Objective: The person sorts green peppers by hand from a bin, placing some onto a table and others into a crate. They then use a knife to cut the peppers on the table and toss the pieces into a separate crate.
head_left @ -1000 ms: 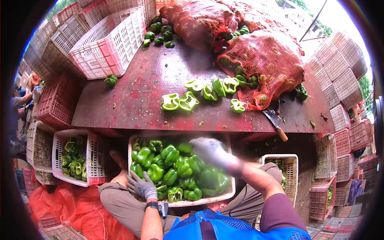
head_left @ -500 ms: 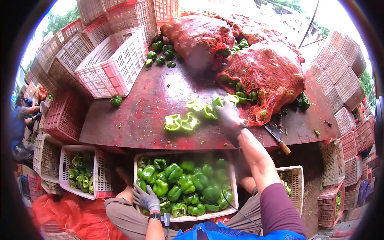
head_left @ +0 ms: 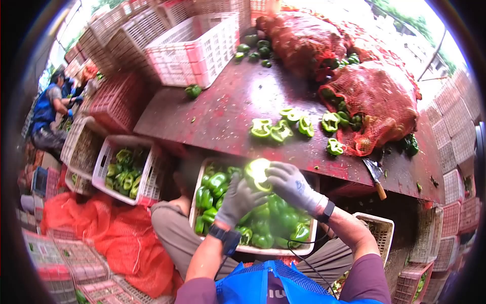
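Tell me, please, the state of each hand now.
Left hand: partly curled beside the cut green pepper; whether it grips cannot be told.
Right hand: closed, holding the cut green pepper.

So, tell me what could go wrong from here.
The cut pepper held in the right hand, with the left hand close against it, could slip and fall among the green peppers in the crate below. The wooden handle of the knife lies at the front edge of the table, so a bump might knock it off. Peppers at the opening of the red mesh bag might roll out if it is nudged.
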Action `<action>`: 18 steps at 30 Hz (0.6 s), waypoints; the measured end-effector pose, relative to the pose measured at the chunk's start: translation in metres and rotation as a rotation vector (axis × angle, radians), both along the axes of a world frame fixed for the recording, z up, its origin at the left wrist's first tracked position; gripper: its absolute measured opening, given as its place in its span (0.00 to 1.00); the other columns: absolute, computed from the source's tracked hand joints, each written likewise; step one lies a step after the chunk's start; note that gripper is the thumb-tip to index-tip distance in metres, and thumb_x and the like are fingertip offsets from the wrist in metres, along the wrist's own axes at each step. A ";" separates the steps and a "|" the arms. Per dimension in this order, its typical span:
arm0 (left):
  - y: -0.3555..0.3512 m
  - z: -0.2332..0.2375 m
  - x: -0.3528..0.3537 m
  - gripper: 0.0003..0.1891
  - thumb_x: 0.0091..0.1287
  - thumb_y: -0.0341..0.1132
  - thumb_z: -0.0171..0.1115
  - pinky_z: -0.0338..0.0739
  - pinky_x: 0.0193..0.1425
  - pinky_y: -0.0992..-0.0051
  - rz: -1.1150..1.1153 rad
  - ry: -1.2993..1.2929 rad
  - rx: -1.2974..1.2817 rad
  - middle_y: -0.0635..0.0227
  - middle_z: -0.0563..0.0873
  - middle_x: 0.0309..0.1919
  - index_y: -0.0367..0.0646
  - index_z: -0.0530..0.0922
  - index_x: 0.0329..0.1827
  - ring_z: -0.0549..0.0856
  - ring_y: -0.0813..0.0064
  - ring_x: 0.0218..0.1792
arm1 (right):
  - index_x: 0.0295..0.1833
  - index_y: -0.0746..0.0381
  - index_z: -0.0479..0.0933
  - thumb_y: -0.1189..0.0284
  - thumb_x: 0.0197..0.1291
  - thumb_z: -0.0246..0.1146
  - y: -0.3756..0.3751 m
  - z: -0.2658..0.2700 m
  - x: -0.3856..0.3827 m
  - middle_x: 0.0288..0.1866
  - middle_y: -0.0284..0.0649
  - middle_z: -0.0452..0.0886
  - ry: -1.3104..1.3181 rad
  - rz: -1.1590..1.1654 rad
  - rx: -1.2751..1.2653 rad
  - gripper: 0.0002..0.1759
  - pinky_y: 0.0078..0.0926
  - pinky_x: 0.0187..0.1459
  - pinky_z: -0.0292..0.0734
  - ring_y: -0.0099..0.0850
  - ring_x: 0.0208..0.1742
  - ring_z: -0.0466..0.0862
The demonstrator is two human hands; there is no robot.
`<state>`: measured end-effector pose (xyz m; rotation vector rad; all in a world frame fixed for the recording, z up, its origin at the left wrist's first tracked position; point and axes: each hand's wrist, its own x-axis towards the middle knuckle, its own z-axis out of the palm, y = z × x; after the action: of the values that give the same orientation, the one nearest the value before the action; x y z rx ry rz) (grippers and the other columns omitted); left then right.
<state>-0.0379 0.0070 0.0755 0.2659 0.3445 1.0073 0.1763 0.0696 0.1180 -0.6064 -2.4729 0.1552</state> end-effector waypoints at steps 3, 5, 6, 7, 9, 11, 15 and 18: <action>0.009 -0.011 0.005 0.33 0.73 0.62 0.52 0.74 0.67 0.59 0.074 -0.210 -0.036 0.63 0.81 0.62 0.46 0.72 0.70 0.81 0.67 0.61 | 0.47 0.57 0.76 0.71 0.50 0.66 -0.025 -0.005 -0.019 0.59 0.39 0.79 -0.114 0.010 0.064 0.16 0.44 0.60 0.73 0.41 0.66 0.76; -0.002 -0.009 0.007 0.27 0.76 0.53 0.52 0.75 0.67 0.63 0.238 -0.072 -0.045 0.63 0.82 0.60 0.45 0.73 0.69 0.82 0.66 0.59 | 0.51 0.59 0.77 0.66 0.52 0.68 -0.037 0.006 -0.017 0.57 0.41 0.80 -0.130 -0.036 -0.141 0.20 0.44 0.59 0.74 0.43 0.63 0.77; -0.005 -0.008 0.006 0.26 0.77 0.51 0.52 0.75 0.67 0.64 0.286 0.003 -0.016 0.62 0.82 0.60 0.45 0.73 0.69 0.82 0.66 0.59 | 0.53 0.60 0.77 0.63 0.53 0.69 -0.044 0.014 -0.017 0.57 0.42 0.80 -0.134 -0.065 -0.245 0.22 0.44 0.59 0.74 0.44 0.62 0.78; -0.007 -0.008 0.006 0.24 0.78 0.49 0.52 0.75 0.67 0.64 0.332 0.077 0.014 0.62 0.82 0.60 0.44 0.73 0.70 0.82 0.66 0.59 | 0.55 0.61 0.77 0.61 0.54 0.70 -0.048 0.016 -0.021 0.55 0.44 0.81 -0.087 -0.156 -0.420 0.25 0.44 0.58 0.75 0.45 0.60 0.79; -0.011 -0.009 0.012 0.24 0.77 0.45 0.54 0.75 0.65 0.67 0.412 0.207 0.057 0.67 0.81 0.58 0.46 0.70 0.72 0.80 0.71 0.58 | 0.59 0.62 0.77 0.55 0.55 0.72 -0.057 0.021 -0.035 0.52 0.47 0.82 0.008 -0.339 -0.767 0.31 0.43 0.57 0.76 0.48 0.56 0.81; -0.014 -0.015 0.021 0.25 0.78 0.44 0.51 0.74 0.67 0.68 0.478 0.311 0.140 0.65 0.80 0.61 0.45 0.67 0.75 0.80 0.71 0.59 | 0.64 0.63 0.75 0.54 0.56 0.72 -0.059 0.016 -0.042 0.49 0.52 0.83 0.035 -0.335 -0.839 0.35 0.40 0.54 0.77 0.50 0.52 0.83; -0.025 -0.011 0.016 0.29 0.77 0.45 0.53 0.71 0.68 0.70 0.360 0.254 0.174 0.66 0.77 0.62 0.47 0.62 0.78 0.78 0.73 0.61 | 0.65 0.66 0.74 0.58 0.56 0.73 -0.051 -0.002 -0.042 0.50 0.50 0.84 0.173 -0.222 -1.170 0.36 0.32 0.54 0.76 0.37 0.52 0.84; -0.024 -0.019 0.002 0.30 0.76 0.46 0.56 0.72 0.69 0.68 0.224 0.287 0.169 0.64 0.78 0.63 0.48 0.62 0.78 0.79 0.72 0.61 | 0.66 0.67 0.72 0.63 0.58 0.73 -0.058 -0.007 -0.039 0.51 0.42 0.83 0.294 -0.100 -1.330 0.34 0.27 0.56 0.75 0.26 0.53 0.80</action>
<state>-0.0354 -0.0166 0.0562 0.5367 0.5591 1.2235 0.1377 0.0116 0.1112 -1.0818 -1.7572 1.7544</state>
